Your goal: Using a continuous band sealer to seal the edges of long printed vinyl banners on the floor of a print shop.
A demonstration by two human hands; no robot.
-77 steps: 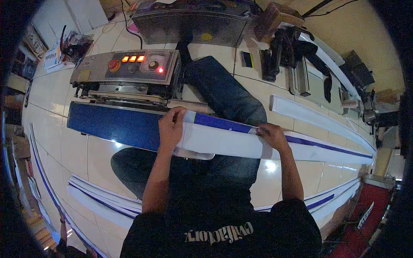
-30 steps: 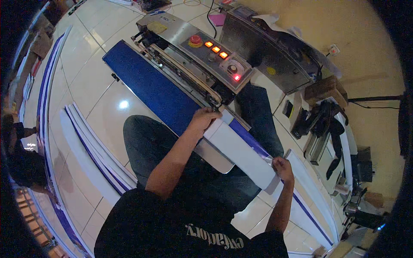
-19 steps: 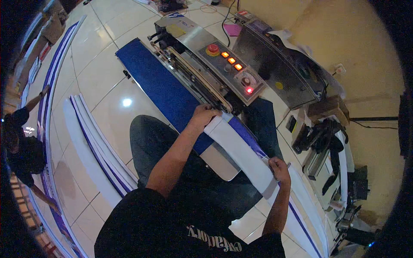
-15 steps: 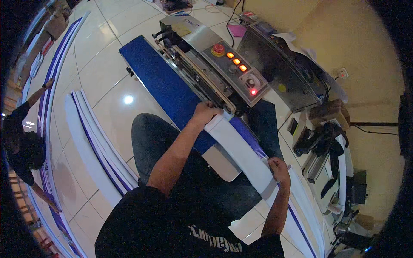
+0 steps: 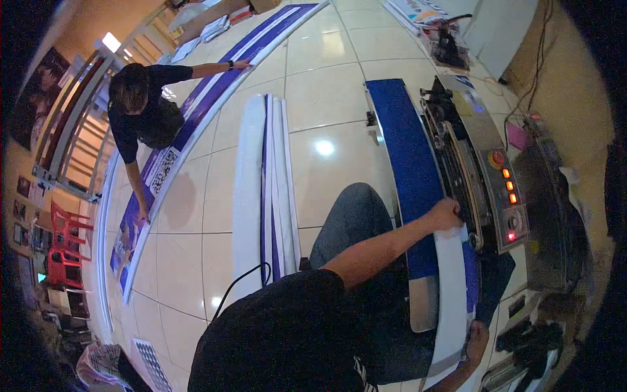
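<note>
A long folded white banner strip with a purple edge (image 5: 449,281) lies along my right, over the lower end of the blue conveyor belt (image 5: 398,144) and my legs. My left hand (image 5: 446,215) grips the strip's far end beside the mouth of the metal band sealer (image 5: 473,104), whose panel (image 5: 508,196) has lit orange switches, a red light and a red knob. My right hand (image 5: 477,341) is closed on the purple edge nearer my body; its fingertips are partly hidden. The belt's upper part is bare.
A co-worker (image 5: 140,114) reaches over a long printed purple banner (image 5: 228,78) at the left. Folded white and purple strips (image 5: 251,183) lie on the tiled floor beside me. Red plastic chairs (image 5: 68,248) stand far left, another steel machine (image 5: 555,235) at right, dark equipment (image 5: 529,346) below it.
My view has swung left, so the machine and strip appear further right and more upright and the co-worker shows more fully. Both my hands still hold the strip at the conveyor's end.
</note>
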